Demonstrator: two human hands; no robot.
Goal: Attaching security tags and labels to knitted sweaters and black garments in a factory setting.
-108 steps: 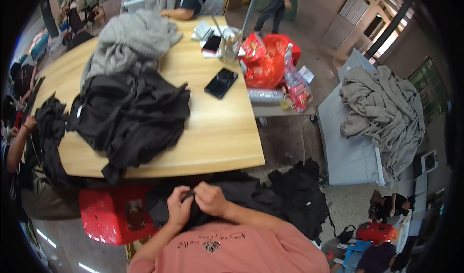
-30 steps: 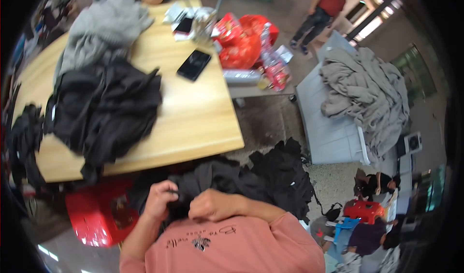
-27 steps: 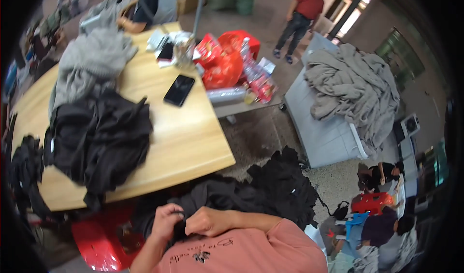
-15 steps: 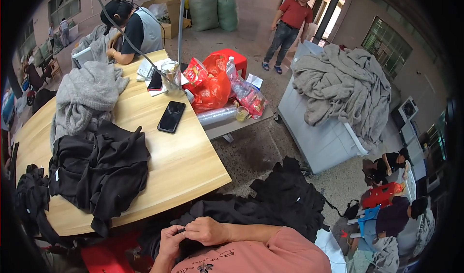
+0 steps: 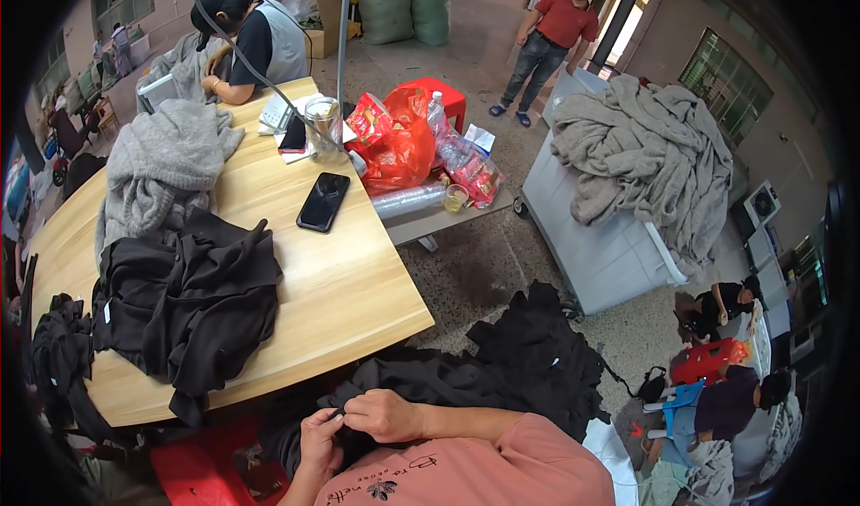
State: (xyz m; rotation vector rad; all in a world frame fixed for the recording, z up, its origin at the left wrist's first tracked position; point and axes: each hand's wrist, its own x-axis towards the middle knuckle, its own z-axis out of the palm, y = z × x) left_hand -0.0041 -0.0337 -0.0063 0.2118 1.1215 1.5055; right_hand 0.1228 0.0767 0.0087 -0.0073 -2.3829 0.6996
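My left hand [image 5: 320, 436] pinches a bit of black knitted garment [image 5: 430, 382] close to my body. Right beside it, my right hand [image 5: 383, 415] is closed on the same fabric, and a small dark edge shows between the fingertips. The rest of that cloth spreads over my lap and off to the right in a loose heap. Another black garment [image 5: 193, 295] with a small white label lies crumpled on the wooden table [image 5: 358, 313]. Behind it rests a grey knit [image 5: 166, 161]. A black phone [image 5: 322, 202] lies on the tabletop to their right.
A glass jar [image 5: 323, 121] stands near the table's far edge. Beyond it, red plastic bags [image 5: 403, 152] sit on a lower surface. A wheeled white cart [image 5: 582, 246] heaped with grey knits stands at right. One person [image 5: 255, 45] works across the table; another [image 5: 560, 36] stands behind.
The view has shifted slightly. Both hands stay together on the black fabric, with the fingers moved a little. The standing person's stance has changed slightly.
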